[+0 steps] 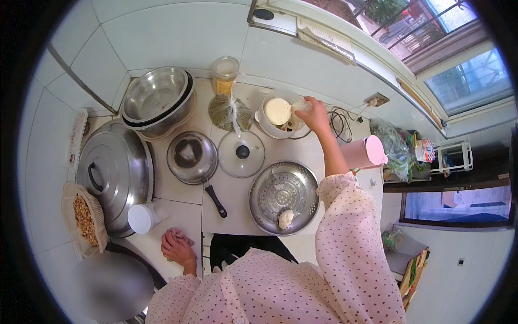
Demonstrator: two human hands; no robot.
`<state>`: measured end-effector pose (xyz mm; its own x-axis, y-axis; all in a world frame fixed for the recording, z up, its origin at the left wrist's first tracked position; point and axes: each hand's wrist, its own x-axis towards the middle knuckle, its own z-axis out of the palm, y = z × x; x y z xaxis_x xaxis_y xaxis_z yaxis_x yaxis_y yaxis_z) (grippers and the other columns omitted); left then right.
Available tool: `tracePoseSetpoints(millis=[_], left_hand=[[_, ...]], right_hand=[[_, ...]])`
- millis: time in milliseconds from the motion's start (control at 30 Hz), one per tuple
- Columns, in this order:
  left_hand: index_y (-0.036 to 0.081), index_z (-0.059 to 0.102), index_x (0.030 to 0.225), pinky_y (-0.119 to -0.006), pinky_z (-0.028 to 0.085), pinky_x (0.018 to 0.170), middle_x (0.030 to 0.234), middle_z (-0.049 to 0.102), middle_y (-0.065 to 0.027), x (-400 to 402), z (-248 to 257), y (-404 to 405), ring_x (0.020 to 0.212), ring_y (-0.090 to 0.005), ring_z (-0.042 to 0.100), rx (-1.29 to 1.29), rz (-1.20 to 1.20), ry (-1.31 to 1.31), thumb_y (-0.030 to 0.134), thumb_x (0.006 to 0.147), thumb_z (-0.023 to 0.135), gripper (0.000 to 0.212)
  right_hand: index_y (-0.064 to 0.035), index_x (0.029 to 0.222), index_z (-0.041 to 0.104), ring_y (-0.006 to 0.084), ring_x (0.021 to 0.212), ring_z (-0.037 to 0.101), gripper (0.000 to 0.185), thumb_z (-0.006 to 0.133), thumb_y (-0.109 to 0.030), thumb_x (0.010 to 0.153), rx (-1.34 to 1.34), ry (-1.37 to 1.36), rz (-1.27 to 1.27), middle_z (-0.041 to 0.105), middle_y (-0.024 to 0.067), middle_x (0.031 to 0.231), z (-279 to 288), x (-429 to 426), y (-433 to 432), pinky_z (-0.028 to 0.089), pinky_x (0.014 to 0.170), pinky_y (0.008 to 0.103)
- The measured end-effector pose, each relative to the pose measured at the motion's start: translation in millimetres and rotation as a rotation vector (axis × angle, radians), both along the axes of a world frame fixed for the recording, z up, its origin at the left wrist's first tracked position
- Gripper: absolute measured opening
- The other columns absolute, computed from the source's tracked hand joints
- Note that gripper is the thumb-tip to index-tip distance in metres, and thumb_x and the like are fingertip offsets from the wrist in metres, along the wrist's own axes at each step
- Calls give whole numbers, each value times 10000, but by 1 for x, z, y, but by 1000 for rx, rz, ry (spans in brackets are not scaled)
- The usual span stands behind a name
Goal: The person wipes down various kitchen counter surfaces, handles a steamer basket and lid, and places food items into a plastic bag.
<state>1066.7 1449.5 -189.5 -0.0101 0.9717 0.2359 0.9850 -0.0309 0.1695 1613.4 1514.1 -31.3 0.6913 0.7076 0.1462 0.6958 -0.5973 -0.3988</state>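
Observation:
My left hand (178,248) rests on the counter at lower left, with its fingers on a crumpled pinkish cloth (184,235). Farther up, my right hand (315,114) grips a small translucent plastic piece (301,106) at the right rim of a white pot (265,121); its exact kind is unclear. A pale round bun or dough piece (277,111) sits at the pot's opening, above darker contents I cannot make out. Below my right forearm lies a perforated steel steamer tray (267,194) holding a small white lump (286,219).
A steel saucepan (192,158), a glass lid (228,156), stacked steel bowls (156,97) and a large lidded pot (121,178) crowd the left. A tied plastic bag (226,115) and jar (226,73) stand behind. A pink pitcher (358,153) is beside my right forearm.

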Motion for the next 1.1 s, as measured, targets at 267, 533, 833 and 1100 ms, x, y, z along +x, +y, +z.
tracePoseSetpoints(millis=[267,533,833,1100], left_hand=[[156,483,1185,-454,323,898,1244,447,-43,4,4,-1,1090,-305,401,17,-2,-10,190,802,471,385],[146,498,1160,-453,322,895,1234,454,-49,6,-2,1,1081,-306,408,13,-38,-44,178,804,473,358],[132,520,1120,-433,348,866,1191,489,-41,4,-5,4,1032,-286,442,77,-53,-55,172,803,480,321],[142,518,1149,-439,359,848,1182,494,-59,-7,-13,-1,1021,-296,450,42,-26,-23,192,817,490,337]], right_hand=[[-93,1205,502,328,1008,565,634,743,-194,627,-61,124,56,579,183,1116,10,5,-2,459,858,380],[-108,1254,483,304,1094,529,670,735,-211,642,-96,327,225,556,180,1174,6,37,-5,427,921,362],[-196,1355,313,371,1218,377,813,727,-317,667,-434,-28,247,334,118,1398,-1,18,9,385,955,488],[-147,1324,350,332,1170,423,690,684,-273,734,-100,-190,348,435,141,1302,16,2,-7,396,933,448]])
